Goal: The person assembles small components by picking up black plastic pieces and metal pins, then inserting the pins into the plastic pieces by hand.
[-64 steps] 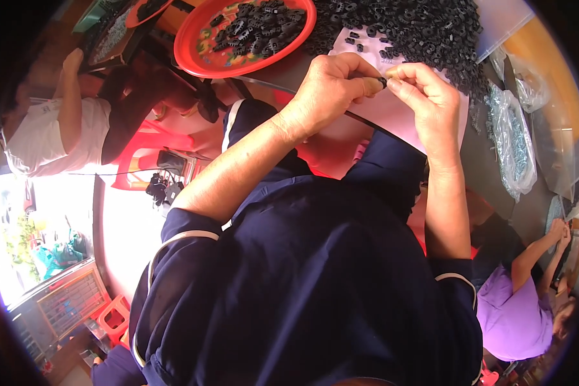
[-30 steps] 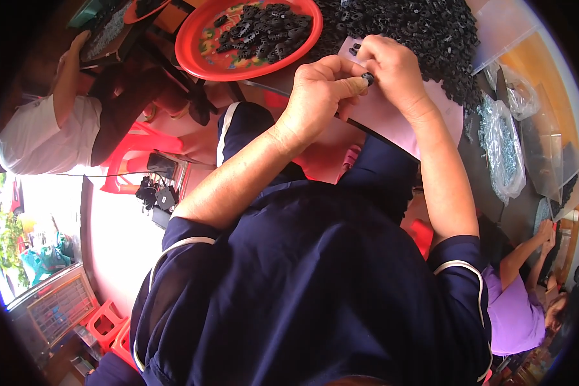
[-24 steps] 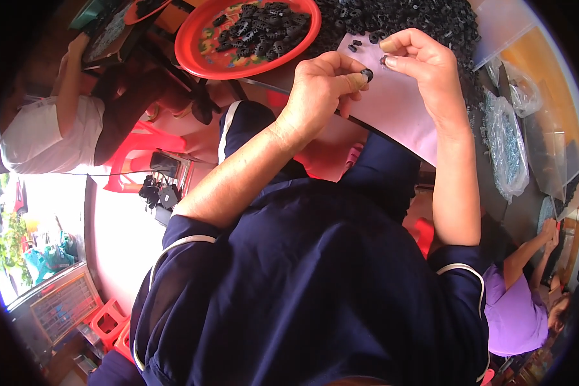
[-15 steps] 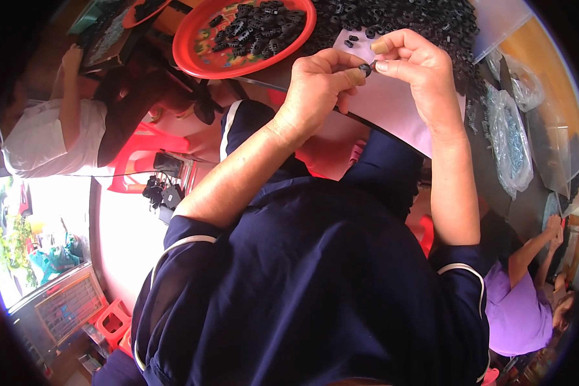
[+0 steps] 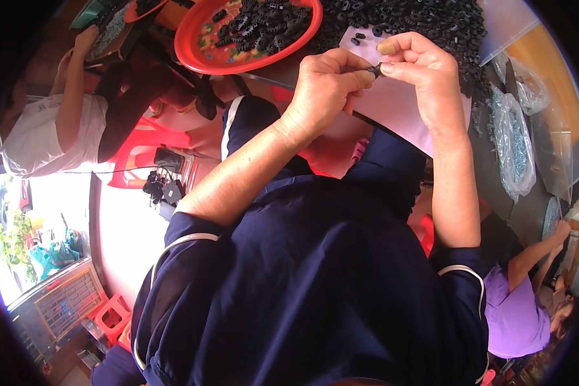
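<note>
My left hand (image 5: 328,80) pinches a small black plastic part (image 5: 375,69) between thumb and forefinger, above the front of the table. The thumb of my right hand (image 5: 431,74) meets the part's other end. Its forefinger is bent and raised, and whatever its fingertips hold is too small and hidden to make out. Yellowish coverings or stains show on some fingertips. Below both hands lies a white sheet (image 5: 392,106), with a few loose black pieces (image 5: 357,38) at its far end. Beyond it spreads a large heap of black plastic parts (image 5: 424,18).
A red patterned tray (image 5: 183,51) with black parts (image 5: 264,26) sits at the far left. Clear plastic bags of small pieces (image 5: 514,148) lie on the right. One person in white (image 5: 51,128) is at left, another in purple (image 5: 518,309) at lower right. Red stools (image 5: 114,318) stand lower left.
Both hands have shifted slightly right. The black part in my left hand has come up against my right fingertips, closing the small gap. The view has also shifted slightly.
</note>
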### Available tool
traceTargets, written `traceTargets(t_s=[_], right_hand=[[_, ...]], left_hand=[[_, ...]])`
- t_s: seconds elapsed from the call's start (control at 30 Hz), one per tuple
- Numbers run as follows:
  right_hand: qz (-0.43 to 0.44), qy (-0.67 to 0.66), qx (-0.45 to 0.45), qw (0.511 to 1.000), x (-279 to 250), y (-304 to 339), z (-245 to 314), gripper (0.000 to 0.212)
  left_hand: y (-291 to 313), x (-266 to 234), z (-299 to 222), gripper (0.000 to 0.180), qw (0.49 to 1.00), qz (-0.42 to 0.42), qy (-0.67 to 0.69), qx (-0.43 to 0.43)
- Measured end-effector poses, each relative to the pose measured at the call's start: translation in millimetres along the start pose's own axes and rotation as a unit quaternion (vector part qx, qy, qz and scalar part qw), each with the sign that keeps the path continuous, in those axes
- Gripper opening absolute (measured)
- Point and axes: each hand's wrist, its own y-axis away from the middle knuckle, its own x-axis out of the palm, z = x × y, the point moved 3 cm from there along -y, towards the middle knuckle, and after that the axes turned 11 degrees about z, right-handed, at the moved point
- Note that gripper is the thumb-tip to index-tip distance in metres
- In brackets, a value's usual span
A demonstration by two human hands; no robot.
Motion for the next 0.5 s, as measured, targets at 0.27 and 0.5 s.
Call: traceTargets(t_s=[0.27,0.5], right_hand=[[-0.068,0.314,-0.111,0.94,20,14,9,0.025],[-0.097,0.365,-0.201,0.904,25,16,8,0.026]], left_hand=[[2,6,2,0.009,0.999,-0.025,-0.033,0.001],[3,10,4,0.007,0.997,-0.03,-0.075,0.019]])
